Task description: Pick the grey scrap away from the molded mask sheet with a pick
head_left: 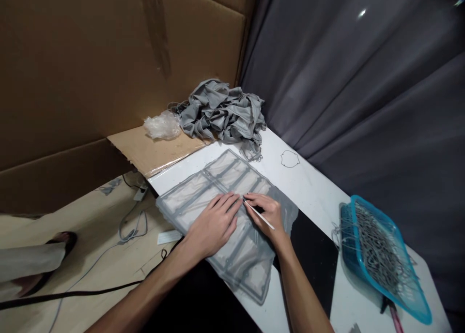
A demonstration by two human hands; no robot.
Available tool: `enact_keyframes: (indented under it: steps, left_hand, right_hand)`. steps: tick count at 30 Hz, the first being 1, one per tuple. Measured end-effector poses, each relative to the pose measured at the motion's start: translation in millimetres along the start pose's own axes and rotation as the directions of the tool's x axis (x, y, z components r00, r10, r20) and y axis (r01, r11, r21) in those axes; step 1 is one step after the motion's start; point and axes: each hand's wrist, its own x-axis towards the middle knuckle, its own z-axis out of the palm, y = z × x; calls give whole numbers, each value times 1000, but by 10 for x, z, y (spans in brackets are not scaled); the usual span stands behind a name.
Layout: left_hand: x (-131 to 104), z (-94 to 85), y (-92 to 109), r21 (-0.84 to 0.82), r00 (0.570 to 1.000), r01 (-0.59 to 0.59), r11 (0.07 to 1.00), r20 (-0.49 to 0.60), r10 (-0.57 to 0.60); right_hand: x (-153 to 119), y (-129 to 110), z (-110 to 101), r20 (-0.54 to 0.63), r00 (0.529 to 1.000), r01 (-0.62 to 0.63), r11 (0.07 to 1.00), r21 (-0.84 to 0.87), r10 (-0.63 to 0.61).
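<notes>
A grey, rubbery-looking sheet (198,190) with raised bars around pale rectangular panels lies slantwise on the white table. My left hand (218,221) rests flat on it, fingers stretched toward the sheet's middle. Close beside those fingertips, my right hand (267,214) pinches a thin white stick-like tool (264,218). The tool's dark end points at the sheet; whether it touches is hard to see. Part of a black mat (314,258) shows from under the sheet's right side.
At right stands a blue basket (390,284) of thin grey loops. A thin dark ring (289,158) lies on the white table (319,188). Crumpled grey sheets (228,113) and clear plastic (163,126) sit at the back near cardboard (160,151). Cables and a person's foot (65,241) are at left.
</notes>
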Motion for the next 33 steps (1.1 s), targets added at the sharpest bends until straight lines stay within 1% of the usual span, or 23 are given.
enact_keyframes:
  steps: [4,14,21,27,33]
  left_hand:
    - [1,-11,1,-16,1000,3,1000,-8,-3]
    - [-6,8,-6,7,1000,9,1000,26,-9]
    - [-5,12,-1,5,1000,7,1000,-3,-7]
    - [-4,5,-1,5,1000,4,1000,1,-4]
    - [-8,13,1,-12,1000,14,1000,-2,-14]
  right_hand:
    - [-16,11,-9,8,1000,-13,1000,15,13]
    - [-16,16,-12,7,999,-42,998,37,42]
    - [-3,2,-32,11,999,-38,999,32,38]
    - [-12,26,-10,21,999,25,999,-31,-24]
    - [-23,31,6,98,984,162,973,-164,-147]
